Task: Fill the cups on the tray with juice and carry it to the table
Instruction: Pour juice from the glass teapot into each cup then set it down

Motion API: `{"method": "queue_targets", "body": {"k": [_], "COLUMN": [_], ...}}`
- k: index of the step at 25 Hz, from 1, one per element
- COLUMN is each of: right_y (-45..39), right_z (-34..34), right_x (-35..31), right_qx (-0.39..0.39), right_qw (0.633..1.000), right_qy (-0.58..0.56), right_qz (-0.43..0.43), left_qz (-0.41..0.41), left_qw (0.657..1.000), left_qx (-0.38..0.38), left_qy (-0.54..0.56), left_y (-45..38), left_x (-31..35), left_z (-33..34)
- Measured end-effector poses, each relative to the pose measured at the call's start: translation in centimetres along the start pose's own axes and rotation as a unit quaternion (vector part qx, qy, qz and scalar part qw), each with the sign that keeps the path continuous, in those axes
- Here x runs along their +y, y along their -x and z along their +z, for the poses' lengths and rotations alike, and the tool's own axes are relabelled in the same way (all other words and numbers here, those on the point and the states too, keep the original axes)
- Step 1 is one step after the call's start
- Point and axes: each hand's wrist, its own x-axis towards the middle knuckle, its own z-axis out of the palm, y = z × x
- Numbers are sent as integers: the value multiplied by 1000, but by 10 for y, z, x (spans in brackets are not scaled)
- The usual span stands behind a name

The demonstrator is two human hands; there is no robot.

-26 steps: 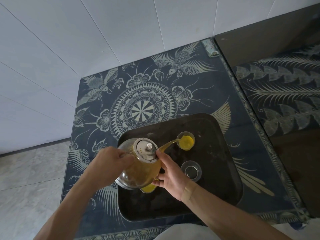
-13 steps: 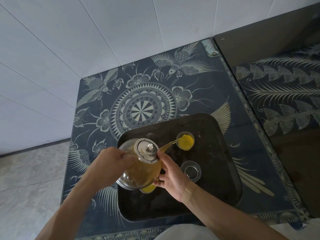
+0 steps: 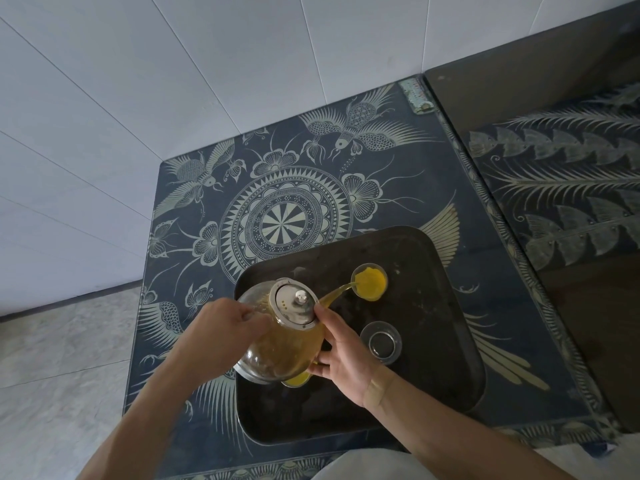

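Observation:
A glass teapot (image 3: 280, 344) with a metal lid (image 3: 294, 304) holds orange juice and is tilted over the black tray (image 3: 443, 341). My left hand (image 3: 221, 334) grips its handle side. My right hand (image 3: 341, 355) supports its body, one finger on the lid. Juice streams from the spout into the far cup (image 3: 370, 281), which is nearly full of orange juice. An empty clear cup (image 3: 381, 344) stands to the right of my right hand. A third cup (image 3: 296, 380) with juice shows partly under the teapot.
The tray sits on a dark blue table (image 3: 194, 202) patterned with birds and a mandala. A white tiled wall (image 3: 173, 81) borders it at the back and left. A second dark patterned surface (image 3: 568, 188) adjoins on the right. Grey floor (image 3: 52, 358) lies to the left.
The juice level in the far cup has risen slightly. The teapot and both hands hold nearly the same pose.

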Motion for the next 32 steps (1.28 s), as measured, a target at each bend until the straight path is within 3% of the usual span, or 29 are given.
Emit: {"method": "queue_targets", "body": {"k": [10, 20, 32], "right_y": [10, 27, 61], "right_z": [-2, -1, 8], "right_x": [-13, -28, 21], "right_qx": [20, 59, 75], "right_qw": [999, 992, 990], "right_qy": [40, 88, 89], "right_qz": [-16, -64, -85], "left_qz": [3, 37, 76], "left_qw": [997, 978, 985], "left_qx": [17, -19, -2], "left_qy": [70, 203, 156], "left_y": [-3, -1, 49], "left_x": [-13, -31, -53], "left_z": [12, 27, 30]}}
